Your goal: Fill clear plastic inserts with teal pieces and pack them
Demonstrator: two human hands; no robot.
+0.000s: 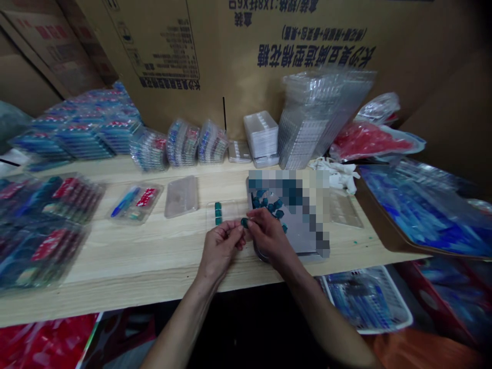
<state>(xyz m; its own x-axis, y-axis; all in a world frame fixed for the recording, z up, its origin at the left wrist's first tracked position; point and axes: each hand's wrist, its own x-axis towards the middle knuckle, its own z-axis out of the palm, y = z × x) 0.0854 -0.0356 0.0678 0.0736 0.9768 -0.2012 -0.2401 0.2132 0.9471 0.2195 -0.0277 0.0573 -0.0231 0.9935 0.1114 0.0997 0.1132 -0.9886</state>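
Note:
Between the fingertips of my right hand (268, 231) is a small dark green piece (244, 222), perhaps a block or gem. My left hand (223, 248) is closed close beside it, thumb pressed to fingers; whether anything sits in that pinch is hidden. Just behind both hands lies a clear plastic case (229, 208), partly covered by them, with a short column of green pieces (218, 206) along its left side. A grey metal tray (298, 241) by my right hand holds several loose green pieces (277, 204); part of it is pixelated.
Left of the hands lie a cloudy plastic case (182, 196) and a packed case (136, 203) with a blue pen-like item. Packed sets (57, 225) crowd the left. Clear cases (307, 120) stand stacked behind. A carton of blue packets (426, 215) sits right; a white basket (365, 300) is below.

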